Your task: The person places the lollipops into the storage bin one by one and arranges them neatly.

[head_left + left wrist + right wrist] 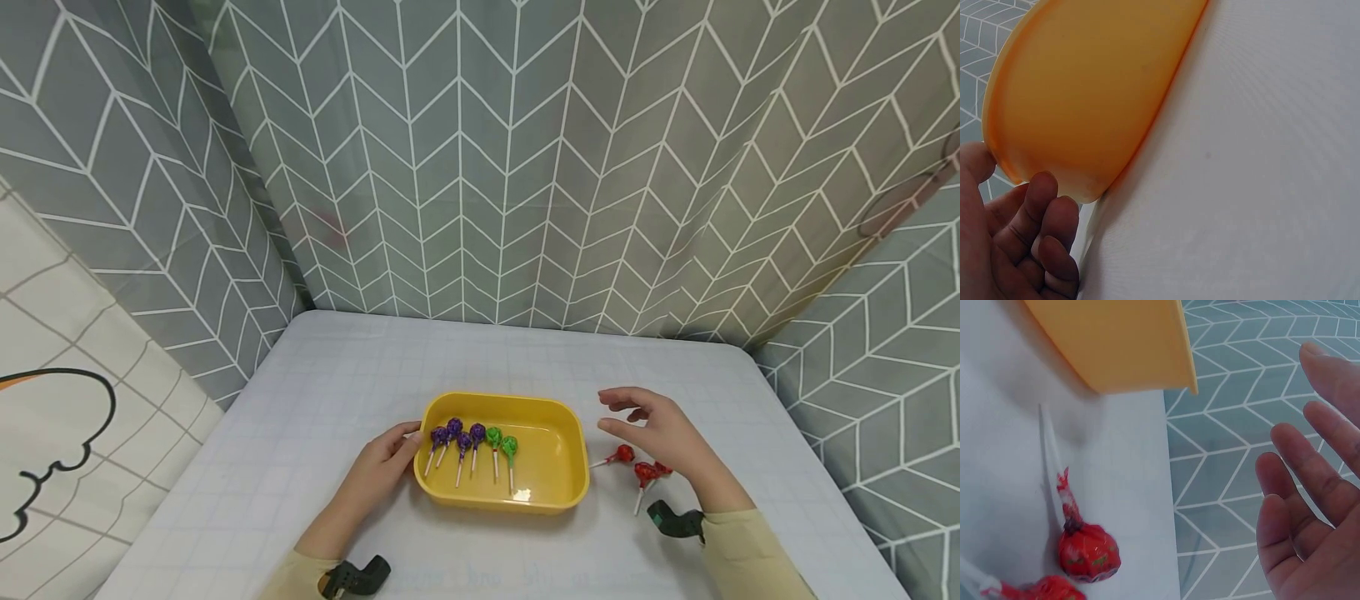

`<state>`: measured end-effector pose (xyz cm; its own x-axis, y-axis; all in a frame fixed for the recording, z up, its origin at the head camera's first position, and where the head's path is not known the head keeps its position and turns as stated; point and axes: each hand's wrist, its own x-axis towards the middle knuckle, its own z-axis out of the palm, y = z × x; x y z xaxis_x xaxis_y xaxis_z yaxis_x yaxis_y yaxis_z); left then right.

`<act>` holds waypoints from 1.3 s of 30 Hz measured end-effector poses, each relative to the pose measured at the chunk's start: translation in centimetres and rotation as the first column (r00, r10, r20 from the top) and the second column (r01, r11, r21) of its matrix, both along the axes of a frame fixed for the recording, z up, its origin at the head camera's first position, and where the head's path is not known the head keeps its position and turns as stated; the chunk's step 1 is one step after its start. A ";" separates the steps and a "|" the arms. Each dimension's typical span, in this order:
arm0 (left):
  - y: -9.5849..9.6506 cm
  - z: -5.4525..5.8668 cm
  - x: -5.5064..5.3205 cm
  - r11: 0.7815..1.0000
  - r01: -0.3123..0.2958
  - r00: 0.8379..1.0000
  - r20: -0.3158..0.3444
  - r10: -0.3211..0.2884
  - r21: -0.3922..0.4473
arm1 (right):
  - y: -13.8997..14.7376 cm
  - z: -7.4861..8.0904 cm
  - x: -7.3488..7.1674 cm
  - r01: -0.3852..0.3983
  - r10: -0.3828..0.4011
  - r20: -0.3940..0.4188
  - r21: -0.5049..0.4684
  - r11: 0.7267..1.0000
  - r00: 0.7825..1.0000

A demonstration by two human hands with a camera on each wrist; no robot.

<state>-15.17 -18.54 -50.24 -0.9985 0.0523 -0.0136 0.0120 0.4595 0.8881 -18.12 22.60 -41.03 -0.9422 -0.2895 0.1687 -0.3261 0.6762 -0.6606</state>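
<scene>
A yellow tray [551, 458] stands on the table, with several purple lollipops [477, 432] and two green lollipops [509, 446] lying in its left and middle parts. At the tray's left end, my left hand [384, 465] holds the rim, its thumb at the edge and its fingers against the outer wall [1085, 100]. My right hand [660, 433] hovers to the right of the tray with fingers spread and nothing between them. Below it, red lollipops [624, 453] lie on the table; the right wrist view shows one red lollipop [1089, 553] whole, its stick pointing toward the tray.
A white table [360, 358] carries everything. Patterned grey curtains [487, 167] hang behind it and at both sides. Each wrist bears a small dark camera, as on the left wrist camera [358, 577] and the right wrist camera [675, 522].
</scene>
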 end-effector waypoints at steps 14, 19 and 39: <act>0.1 -0.3 0.0 1.000 0.005 1.000 -0.006 -0.005 -0.004 | 1.9 -0.8 0.5 0.066 -0.068 0.048 0.050 0.997 0.997; 0.1 -0.3 0.0 1.000 -0.005 1.000 -0.012 0.005 -0.013 | 3.0 -1.3 0.8 0.091 -0.095 0.065 0.058 0.994 0.993; 0.0 0.0 0.0 1.000 0.003 1.000 -0.021 -0.004 -0.009 | 6.8 -3.3 2.2 0.161 -0.171 0.070 0.132 0.978 0.983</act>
<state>-15.12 -18.56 -50.28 -0.9984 0.0559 0.0068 0.0322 0.4674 0.8835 -15.94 29.42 -44.36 -0.9879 -0.1419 0.0633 -0.1518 0.7952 -0.5870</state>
